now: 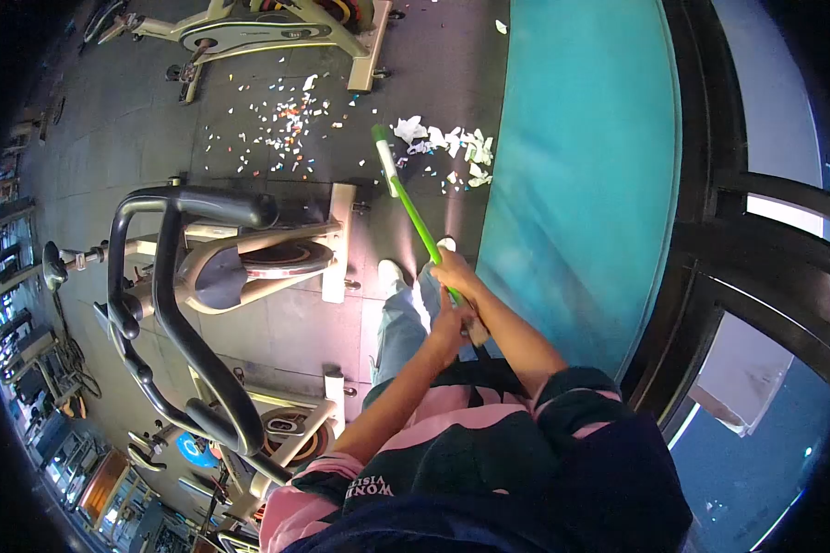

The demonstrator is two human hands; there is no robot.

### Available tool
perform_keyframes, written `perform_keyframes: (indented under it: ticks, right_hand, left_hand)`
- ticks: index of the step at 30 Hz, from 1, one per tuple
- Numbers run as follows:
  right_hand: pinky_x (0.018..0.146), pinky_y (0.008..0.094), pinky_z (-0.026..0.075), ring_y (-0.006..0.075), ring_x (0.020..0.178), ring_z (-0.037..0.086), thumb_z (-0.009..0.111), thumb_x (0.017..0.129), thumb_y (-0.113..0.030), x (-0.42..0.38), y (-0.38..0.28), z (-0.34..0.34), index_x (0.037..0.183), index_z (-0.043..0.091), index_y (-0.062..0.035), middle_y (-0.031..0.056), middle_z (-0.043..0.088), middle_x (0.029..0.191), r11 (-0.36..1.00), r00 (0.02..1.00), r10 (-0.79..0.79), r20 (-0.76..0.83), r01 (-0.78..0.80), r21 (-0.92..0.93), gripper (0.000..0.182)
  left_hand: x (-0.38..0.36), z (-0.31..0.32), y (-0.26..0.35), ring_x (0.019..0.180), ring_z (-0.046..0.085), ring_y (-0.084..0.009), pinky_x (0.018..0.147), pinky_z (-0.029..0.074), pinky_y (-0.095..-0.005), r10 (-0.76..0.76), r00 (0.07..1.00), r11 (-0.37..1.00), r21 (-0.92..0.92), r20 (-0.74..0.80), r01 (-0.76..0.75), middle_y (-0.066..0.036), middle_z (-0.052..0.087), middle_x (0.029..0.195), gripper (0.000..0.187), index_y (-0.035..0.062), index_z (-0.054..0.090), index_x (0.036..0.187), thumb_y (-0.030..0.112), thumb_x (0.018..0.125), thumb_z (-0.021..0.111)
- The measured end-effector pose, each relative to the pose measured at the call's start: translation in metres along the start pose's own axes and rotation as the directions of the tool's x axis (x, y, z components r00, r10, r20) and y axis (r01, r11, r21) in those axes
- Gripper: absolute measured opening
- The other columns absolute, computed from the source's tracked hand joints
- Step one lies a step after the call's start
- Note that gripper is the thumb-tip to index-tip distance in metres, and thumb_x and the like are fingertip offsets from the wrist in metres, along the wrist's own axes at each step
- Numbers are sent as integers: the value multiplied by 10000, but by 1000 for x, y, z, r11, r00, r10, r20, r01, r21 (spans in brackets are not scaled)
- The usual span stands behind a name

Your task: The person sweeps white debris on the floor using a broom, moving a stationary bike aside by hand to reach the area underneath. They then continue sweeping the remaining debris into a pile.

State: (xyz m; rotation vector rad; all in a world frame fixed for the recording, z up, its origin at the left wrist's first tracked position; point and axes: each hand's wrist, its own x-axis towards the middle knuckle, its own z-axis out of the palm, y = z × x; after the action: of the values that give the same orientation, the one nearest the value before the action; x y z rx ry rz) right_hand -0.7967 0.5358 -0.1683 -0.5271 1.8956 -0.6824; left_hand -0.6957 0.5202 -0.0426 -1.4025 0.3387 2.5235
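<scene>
Both of my hands are wrapped round the green handle of a broom (419, 219). My right hand (456, 273) grips it higher up, toward the sweeping end. Just below, my left hand (447, 332) closes on the handle near its top end, close to my body. The green and white broom head (384, 155) is down by the floor in front of my shoes. Crumpled white paper pieces (443, 140) lie just right of the head. A spread of small paper scraps (290, 124), white with some orange and other colours, lies to its left.
An exercise bike (221, 267) with black handlebars (171, 267) stands close on my left. Another bike (267, 37) is ahead at the far left, and a third (290, 429) is behind. A teal mat (586, 138) runs along the right beside a dark frame (701, 240) with glass panes.
</scene>
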Motion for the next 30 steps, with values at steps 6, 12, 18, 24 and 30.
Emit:
perform_keyframes:
  ticks: [6,12,18,24,30]
  right_hand:
    - [408,289,375,119,462,460,556,711,-98,-68,-7,-15,862,465,-14,24,457,562,940,936,146,322,-232,249,195]
    - [424,290,386,133,476,481,582,695,-138,-27,27,7,751,456,-27,40,479,559,956,921,168,350,-239,171,177]
    - [612,434,458,388,721,586,561,645,-133,19,26,15,808,544,50,256,582,749,995,995,95,36,-94,-24,246]
    - [427,281,394,127,481,502,555,691,-97,-66,-8,-38,887,508,22,39,508,562,941,959,125,254,-195,275,234]
    - [401,275,366,111,437,468,575,689,-126,-47,50,-32,821,522,-3,28,504,559,941,921,179,345,-263,215,188]
  left_hand:
    - [-31,38,-40,773,500,-175,643,466,-372,-52,996,983,174,-70,64,-66,457,926,637,117,115,1276,215,780,502]
    - [9,14,-26,714,531,-183,631,450,-360,-78,985,982,159,-152,102,-51,503,843,380,92,384,1077,258,762,518]
    - [-2,21,9,754,552,-201,675,438,-395,23,992,996,86,-122,-12,-56,529,817,349,105,433,1069,231,754,517]
    - [-22,32,-35,756,557,-204,749,446,-398,-171,976,984,63,133,164,-74,539,814,478,94,306,1193,264,792,503]
    - [3,36,-39,745,557,-210,734,457,-408,-206,969,978,-15,133,210,-66,520,822,774,142,-36,1343,243,806,513]
